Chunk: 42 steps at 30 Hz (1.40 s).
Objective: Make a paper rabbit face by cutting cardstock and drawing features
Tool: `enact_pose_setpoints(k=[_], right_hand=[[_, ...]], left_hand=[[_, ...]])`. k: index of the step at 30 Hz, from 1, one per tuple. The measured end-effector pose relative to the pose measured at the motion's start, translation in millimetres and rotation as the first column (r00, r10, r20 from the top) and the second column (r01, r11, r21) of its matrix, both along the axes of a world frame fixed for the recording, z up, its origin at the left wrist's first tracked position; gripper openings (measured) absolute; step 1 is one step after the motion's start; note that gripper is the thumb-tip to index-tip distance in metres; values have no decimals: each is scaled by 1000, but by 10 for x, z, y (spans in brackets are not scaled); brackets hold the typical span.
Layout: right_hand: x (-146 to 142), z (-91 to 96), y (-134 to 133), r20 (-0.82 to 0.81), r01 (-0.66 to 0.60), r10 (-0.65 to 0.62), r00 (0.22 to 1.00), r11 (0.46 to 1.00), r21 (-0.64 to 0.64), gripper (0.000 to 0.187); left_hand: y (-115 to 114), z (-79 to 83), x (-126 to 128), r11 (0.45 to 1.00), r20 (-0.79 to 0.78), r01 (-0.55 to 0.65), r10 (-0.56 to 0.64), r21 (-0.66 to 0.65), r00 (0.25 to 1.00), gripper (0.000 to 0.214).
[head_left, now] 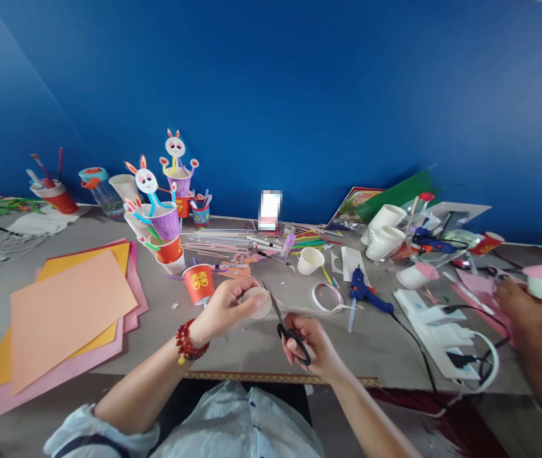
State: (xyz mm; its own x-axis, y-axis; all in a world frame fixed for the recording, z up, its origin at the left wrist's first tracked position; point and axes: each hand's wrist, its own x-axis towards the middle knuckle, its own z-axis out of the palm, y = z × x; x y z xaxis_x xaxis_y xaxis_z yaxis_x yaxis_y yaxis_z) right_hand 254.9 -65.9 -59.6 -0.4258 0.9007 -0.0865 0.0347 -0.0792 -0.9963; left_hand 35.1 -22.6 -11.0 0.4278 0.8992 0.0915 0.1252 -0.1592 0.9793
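My left hand (226, 306), with a red bead bracelet at the wrist, pinches a small round beige paper disc (257, 303) above the grey table (261, 343). My right hand (310, 343) grips black-handled scissors (284, 321); their blades point up and left and touch the disc's right edge. Just left of my left hand stands a red paper cup (198, 283) with gold characters.
Orange, peach and pink paper sheets (65, 312) lie at the left. Bunny paper-cup crafts (161, 210) stand at the back left, straws (252, 242) at the middle, a blue glue gun (366, 294) and white cups (385, 232) at the right. Another person's hand (521, 305) works at the far right.
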Motion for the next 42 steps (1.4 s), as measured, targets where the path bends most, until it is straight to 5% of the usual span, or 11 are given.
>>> enact_pose_setpoints(k=[36, 42], right_hand=[[-2, -31, 44, -10, 51, -51, 999, 999, 8, 53], [79, -168, 129, -9, 73, -73, 997, 997, -10, 54]], left_hand=[[113, 21, -59, 990, -101, 14, 0, 140, 995, 26], [161, -75, -28, 996, -6, -81, 81, 30, 997, 30]])
